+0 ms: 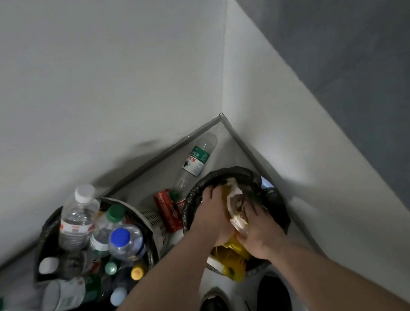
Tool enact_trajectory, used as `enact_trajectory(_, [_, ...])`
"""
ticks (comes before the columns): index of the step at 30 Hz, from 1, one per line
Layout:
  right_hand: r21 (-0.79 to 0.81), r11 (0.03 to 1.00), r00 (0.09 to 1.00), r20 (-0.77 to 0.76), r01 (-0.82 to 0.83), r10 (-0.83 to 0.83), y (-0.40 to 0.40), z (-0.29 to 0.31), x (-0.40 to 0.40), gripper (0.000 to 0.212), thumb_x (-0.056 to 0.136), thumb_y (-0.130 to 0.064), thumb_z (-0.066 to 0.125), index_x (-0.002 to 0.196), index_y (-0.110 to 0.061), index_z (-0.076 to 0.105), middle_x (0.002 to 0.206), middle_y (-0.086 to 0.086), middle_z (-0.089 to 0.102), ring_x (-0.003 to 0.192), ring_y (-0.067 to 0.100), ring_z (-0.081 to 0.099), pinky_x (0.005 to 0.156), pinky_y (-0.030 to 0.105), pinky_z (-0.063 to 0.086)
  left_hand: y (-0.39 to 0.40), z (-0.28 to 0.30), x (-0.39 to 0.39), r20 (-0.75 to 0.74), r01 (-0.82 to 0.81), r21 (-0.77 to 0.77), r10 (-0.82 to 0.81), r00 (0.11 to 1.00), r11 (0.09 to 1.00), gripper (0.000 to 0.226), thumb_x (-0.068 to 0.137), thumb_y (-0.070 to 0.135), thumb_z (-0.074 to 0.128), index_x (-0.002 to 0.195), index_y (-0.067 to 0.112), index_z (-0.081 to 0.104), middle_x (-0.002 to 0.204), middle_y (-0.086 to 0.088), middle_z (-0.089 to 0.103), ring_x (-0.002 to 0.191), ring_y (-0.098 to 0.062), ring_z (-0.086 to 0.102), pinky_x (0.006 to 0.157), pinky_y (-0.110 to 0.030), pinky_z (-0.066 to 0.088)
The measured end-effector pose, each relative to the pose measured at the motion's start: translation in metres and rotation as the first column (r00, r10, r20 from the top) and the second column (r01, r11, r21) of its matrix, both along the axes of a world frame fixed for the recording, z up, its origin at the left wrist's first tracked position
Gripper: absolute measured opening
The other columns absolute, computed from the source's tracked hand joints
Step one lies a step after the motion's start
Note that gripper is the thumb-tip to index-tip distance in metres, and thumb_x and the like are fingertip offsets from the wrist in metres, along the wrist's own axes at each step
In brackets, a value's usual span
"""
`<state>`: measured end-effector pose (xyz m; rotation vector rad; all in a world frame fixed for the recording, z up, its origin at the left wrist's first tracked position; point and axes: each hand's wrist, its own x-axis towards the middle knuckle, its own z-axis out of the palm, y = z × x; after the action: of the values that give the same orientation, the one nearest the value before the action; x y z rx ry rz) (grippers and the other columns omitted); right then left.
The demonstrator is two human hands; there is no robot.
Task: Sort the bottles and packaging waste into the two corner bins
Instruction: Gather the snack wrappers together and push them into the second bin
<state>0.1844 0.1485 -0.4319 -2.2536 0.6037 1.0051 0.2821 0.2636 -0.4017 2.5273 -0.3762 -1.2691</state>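
Grey floor [219, 150] in a wall corner carries everything, biggest first. Bottle bin [152, 217], at 9 o'clock w/ a perforated white wall & black liner, is heaped w/ capped plastic bottles; a clear water bottle [78, 218] stands tallest in it. Wrapper bin [274, 192], at 3 o'clock, round w/ a black bag over the rim, holds the packaging waste [235, 201]: crumpled pale film on top, yellow foil wrappers spilling toward 6 o'clock.

Both hands are in that bin. Left hand [215, 207] presses down on the wad, fingers spread & bent over it. Right hand [260, 230] has fingers curled round the film's near edge, gripping it.

Stray green-label bottle [195, 161] lies on the floor at 12 o'clock, near the corner; red can [165, 210] sits between the two bins.

Handling, as I judge it: the film is v. light, soft, springy, so it'll prob. puff back up unless squashed from the top centre. The bottle looks empty, thin-walled, slick; take it round the labelled middle. The can is stiff; grip its sides.
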Motion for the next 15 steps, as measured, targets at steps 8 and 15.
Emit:
enact_trajectory(8, [-0.050,0.997,0.999,-0.014,0.052,-0.052,-0.008,0.154,-0.021,0.101,0.085,-0.038,0.071,0.159,-0.029,0.003,0.167,0.004,0.010,0.152,0.027,0.020,0.121,0.049,0.028,0.018,0.149,-0.012,0.021,-0.018,0.081,0.016,1.000,0.997,0.073,0.091,0.021,0.061,0.156,0.024,0.028,0.166,-0.004,0.018,0.149,-0.029,0.029,0.117,-0.044,0.035])
enact_trajectory(15, [0.059,0.982,0.983,0.017,0.182,-0.183,-0.015,0.378,-0.071,0.084,0.089,-0.035,0.058,0.159,-0.027,0.013,0.167,0.004,0.009,0.154,0.029,0.010,0.123,0.046,0.022,0.038,0.359,-0.048,0.026,0.115,0.032,-0.115,0.993,0.993,0.068,0.088,0.021,0.062,0.152,0.028,0.037,0.167,0.000,0.012,0.148,-0.030,0.030,0.115,-0.045,0.037])
